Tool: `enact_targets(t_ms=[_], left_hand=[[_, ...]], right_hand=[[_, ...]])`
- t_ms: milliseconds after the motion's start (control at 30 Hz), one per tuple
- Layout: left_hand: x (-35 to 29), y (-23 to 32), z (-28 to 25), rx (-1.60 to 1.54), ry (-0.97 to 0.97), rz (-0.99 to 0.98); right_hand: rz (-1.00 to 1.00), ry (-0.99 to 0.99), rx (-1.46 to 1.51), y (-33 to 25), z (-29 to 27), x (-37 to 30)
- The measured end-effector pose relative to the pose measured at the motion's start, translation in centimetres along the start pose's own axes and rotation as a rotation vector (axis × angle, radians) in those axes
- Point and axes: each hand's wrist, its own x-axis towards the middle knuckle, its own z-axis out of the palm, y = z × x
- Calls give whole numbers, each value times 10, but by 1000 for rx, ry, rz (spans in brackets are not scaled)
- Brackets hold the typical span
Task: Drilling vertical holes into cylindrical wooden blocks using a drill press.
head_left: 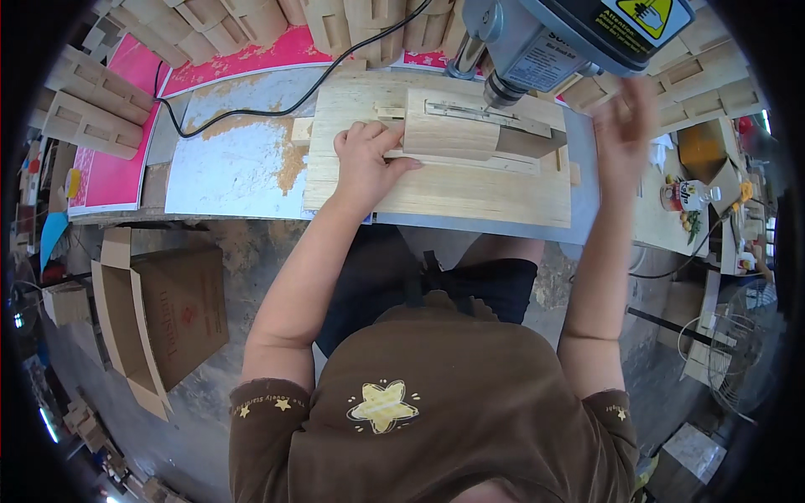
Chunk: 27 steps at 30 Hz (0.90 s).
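I am pinning the wooden block (451,134) in its jig under the drill chuck (503,90) with my left hand (366,163), fingers pressed flat, while my right hand (625,126), blurred and seemingly open, is reaching right of it for the feed lever, needing steady pull.

A woodworking workshop: drill press (537,42), sawdust (251,126), stacked wooden blocks (92,109) around the bench

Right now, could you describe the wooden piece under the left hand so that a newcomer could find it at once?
Start at the grey drill press at the top of the view; below its chuck lies a pale plywood board. On it, the left hand steadies a wooden block. Unlike the stacked wooden pieces around, it sits alone beneath the drill.
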Motion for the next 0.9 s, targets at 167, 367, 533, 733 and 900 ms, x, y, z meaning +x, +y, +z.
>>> enact_targets(t_ms=[167,367,533,733,900], left_hand=[[6,7,5,-37,-23,17],[5,5,4,8,-6,34],[1,0,2,6,9,28],[4,1,4,-12,24,60],[6,5,7,-48,18,33]], right_hand=[[-368,475,-72,-29,-2,132],[-4,26,-455,-109,-6,97],[-50,-12,-581,-103,-19,25],[-121,147,-466,-71,10,-34],[-160,217,-470,-18,40,-65]])
